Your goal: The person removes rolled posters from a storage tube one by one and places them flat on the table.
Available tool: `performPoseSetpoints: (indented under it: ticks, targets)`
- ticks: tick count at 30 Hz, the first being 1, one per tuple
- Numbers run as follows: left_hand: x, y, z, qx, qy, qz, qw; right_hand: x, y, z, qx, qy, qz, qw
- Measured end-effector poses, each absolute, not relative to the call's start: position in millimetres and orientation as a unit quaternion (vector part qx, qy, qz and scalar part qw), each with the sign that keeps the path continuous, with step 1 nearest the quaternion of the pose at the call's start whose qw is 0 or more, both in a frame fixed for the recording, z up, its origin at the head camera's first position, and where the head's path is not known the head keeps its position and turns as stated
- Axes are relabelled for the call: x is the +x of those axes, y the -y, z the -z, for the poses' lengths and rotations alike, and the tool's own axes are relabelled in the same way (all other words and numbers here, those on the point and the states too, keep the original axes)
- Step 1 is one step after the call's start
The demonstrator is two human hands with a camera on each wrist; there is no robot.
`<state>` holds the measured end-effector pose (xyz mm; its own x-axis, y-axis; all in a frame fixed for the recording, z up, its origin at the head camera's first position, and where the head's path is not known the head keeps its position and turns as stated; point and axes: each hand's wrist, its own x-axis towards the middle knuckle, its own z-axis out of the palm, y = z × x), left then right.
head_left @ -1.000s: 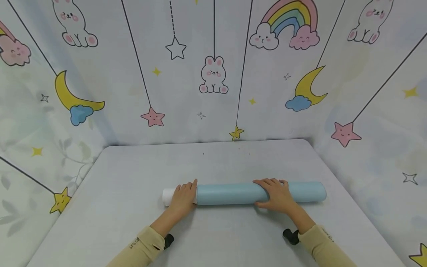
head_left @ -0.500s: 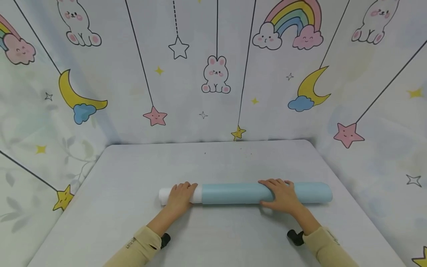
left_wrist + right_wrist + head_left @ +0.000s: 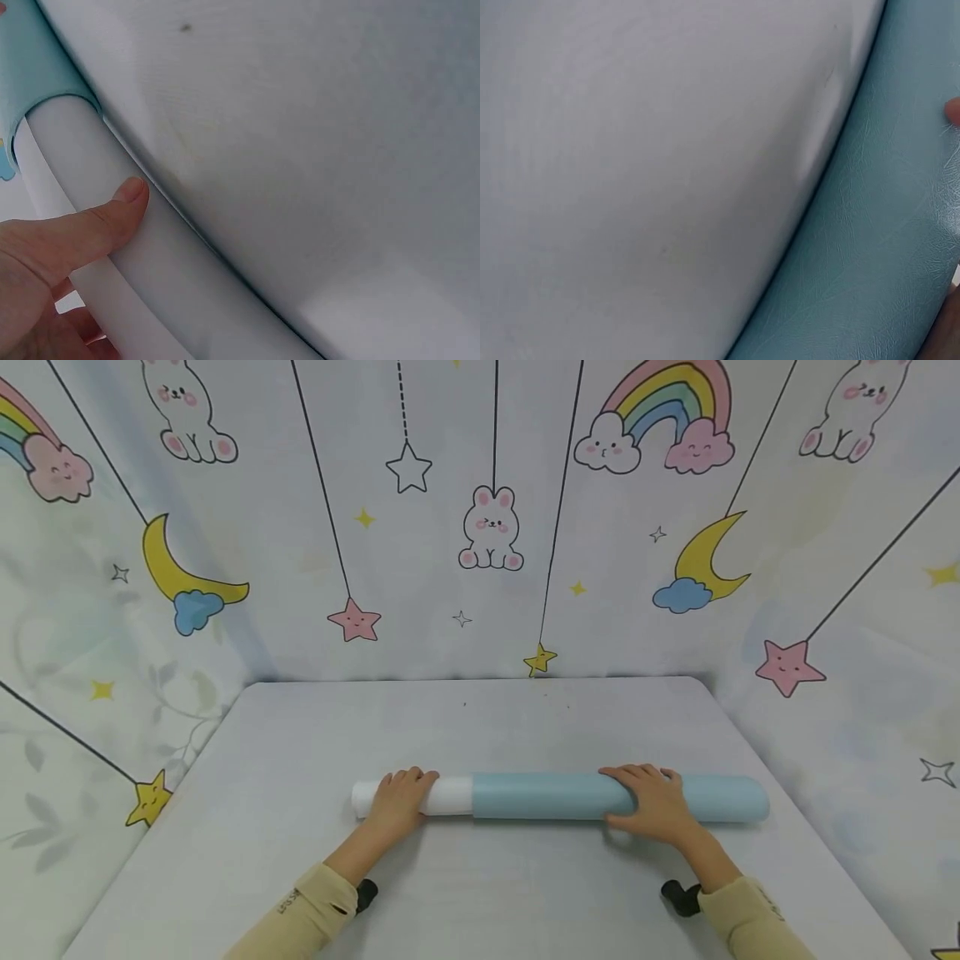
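A long light-blue tube (image 3: 536, 796) lies crosswise on the white table, and a white roll (image 3: 450, 796) projects from its left end. My left hand (image 3: 400, 803) grips the white roll near its outer end, the thumb (image 3: 131, 191) along its near side. My right hand (image 3: 651, 803) holds the blue tube right of its middle, fingers over the top and thumb in front. In the left wrist view the tube's open rim (image 3: 64, 97) surrounds the white roll, which shows a lengthwise overlapping edge. Finely creased blue surface (image 3: 855, 225) fills the right side of the right wrist view.
The white table (image 3: 480, 893) reaches back to a wall cloth (image 3: 427, 552) printed with rabbits, stars and moons. More printed cloth hangs at both sides. A black object (image 3: 681, 898) sits at the right cuff, and another (image 3: 366, 895) at the left cuff.
The hands have drawn apart, left hand leftward with the white roll, right hand rightward with the blue tube. More of the white roll now shows between them. The head view has shifted slightly.
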<state>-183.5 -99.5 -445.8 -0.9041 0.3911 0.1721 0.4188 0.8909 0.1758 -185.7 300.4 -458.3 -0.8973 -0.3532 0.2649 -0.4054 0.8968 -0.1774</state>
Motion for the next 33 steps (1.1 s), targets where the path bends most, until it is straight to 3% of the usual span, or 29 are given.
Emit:
performPoseSetpoints:
  ticks: [33]
  targets:
    - [-186.7, 124.7, 444.1, -0.180, 0.974, 0.124, 0.051, -186.2, -340.7, 457.5, 0.163, 0.967, -0.154, 0.119]
